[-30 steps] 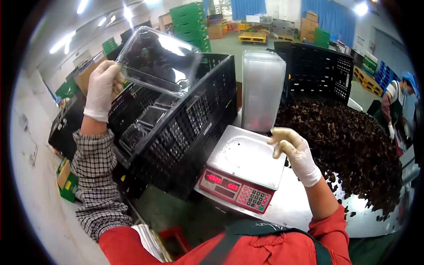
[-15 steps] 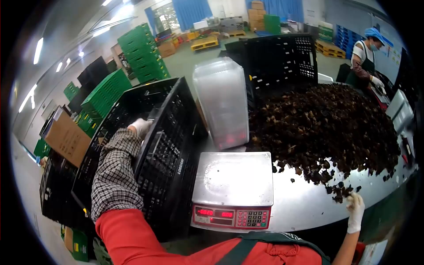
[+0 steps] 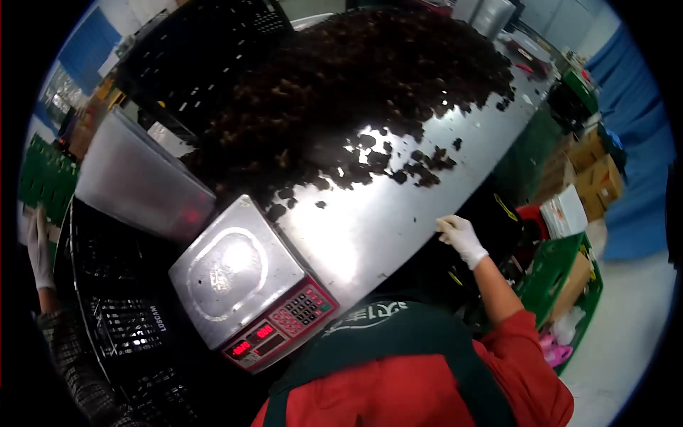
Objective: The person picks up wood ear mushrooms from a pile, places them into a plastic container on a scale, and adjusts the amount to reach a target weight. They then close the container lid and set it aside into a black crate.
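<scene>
My left hand (image 3: 40, 249), in a white glove, is at the far left beside the black crate (image 3: 124, 320), its fingers stretched out and nothing seen in them. In a white glove too, my right hand (image 3: 462, 240) hovers by the table's front edge with curled fingers; no object shows in it. A heap of dark, crinkled pieces like dried fungus (image 3: 334, 92) covers the back of the metal table (image 3: 398, 235). Between my hands stands a weighing scale (image 3: 238, 274) with a bare plate and lit red digits. Behind it a stack of clear plastic tubs (image 3: 139, 178) leans.
A large black crate (image 3: 203, 64) stands upright behind the heap. On the right a green crate (image 3: 551, 285) holds a box and bags, with cardboard boxes (image 3: 597, 178) beyond it. Green crates (image 3: 46, 171) are stacked at the far left.
The view has swung right and down. My left hand has come out of the black crate, its fingers now straight. My right hand has drawn back from the loose dark pieces towards the table edge.
</scene>
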Tool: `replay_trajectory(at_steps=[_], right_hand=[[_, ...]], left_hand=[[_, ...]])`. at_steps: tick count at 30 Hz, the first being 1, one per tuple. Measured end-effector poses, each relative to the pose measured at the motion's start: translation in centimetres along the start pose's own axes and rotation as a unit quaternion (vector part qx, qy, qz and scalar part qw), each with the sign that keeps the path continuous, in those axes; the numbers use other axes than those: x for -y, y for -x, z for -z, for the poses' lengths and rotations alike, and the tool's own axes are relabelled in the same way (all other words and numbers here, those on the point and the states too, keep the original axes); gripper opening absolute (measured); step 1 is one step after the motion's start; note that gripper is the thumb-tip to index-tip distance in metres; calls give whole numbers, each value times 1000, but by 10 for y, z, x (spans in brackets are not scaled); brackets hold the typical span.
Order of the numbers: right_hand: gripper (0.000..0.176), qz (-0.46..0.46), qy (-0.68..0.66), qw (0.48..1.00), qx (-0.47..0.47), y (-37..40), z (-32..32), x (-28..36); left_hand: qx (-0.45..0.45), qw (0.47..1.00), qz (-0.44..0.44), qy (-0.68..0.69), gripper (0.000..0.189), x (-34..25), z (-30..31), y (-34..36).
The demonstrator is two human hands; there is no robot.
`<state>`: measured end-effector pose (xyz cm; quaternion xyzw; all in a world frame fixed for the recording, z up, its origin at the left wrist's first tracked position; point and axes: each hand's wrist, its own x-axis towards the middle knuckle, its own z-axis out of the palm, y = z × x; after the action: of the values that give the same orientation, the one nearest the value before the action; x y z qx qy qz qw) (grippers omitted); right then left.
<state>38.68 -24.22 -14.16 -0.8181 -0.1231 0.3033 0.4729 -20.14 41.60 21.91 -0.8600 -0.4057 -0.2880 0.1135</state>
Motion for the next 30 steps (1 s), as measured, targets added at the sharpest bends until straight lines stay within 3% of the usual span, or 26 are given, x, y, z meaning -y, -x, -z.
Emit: replay_trajectory(at_steps=[2, 5, 9, 10, 12, 15, 18, 21, 23, 25, 27, 28, 30], right_hand=[[25, 16, 38, 998, 49, 4, -12, 8], [26, 71, 72, 992, 73, 14, -12, 4], [21, 33, 20, 999, 20, 30, 19, -28], [21, 22, -2, 1000, 6, 32, 29, -41], [19, 0, 0, 1000, -8, 38, 46, -51], [18, -3, -12, 1000, -12, 33, 63, -63], [16, 9, -18, 1000, -18, 25, 72, -57], [16, 71, 9, 997, -7, -2, 75, -52], [16, 157, 62, 986, -15, -21, 74, -37], [15, 238, 105, 965, -24, -39, 67, -16], [16, 258, 114, 959, 2, -55, 55, 10], [17, 257, 130, 958, 18, -64, 46, 20], [19, 380, 135, 915, 23, -88, 21, 36]], left_hand=[[78, 996, -26, 27, 47, -118, -20, -30], [104, 994, -34, -27, 50, -169, -100, -48], [128, 981, -41, -140, 46, -128, -151, -93], [64, 993, -35, -91, 42, -128, -156, -94], [183, 976, 43, -113, 35, -73, -168, -126], [193, 969, 20, -154, 29, -38, -170, -148], [123, 973, 4, -196, 29, 5, -182, -175], [25, 974, 7, -226, 34, -26, -149, -162], [4, 992, 42, -119, 28, -85, -113, -123], [-38, 983, -64, -167, 18, -161, -72, -53], [-56, 973, -101, -198, 8, -251, -36, 42], [-52, 994, -23, -93, 6, -287, -33, 90], [-8, 999, -11, -42, 11, -366, -30, 168]])
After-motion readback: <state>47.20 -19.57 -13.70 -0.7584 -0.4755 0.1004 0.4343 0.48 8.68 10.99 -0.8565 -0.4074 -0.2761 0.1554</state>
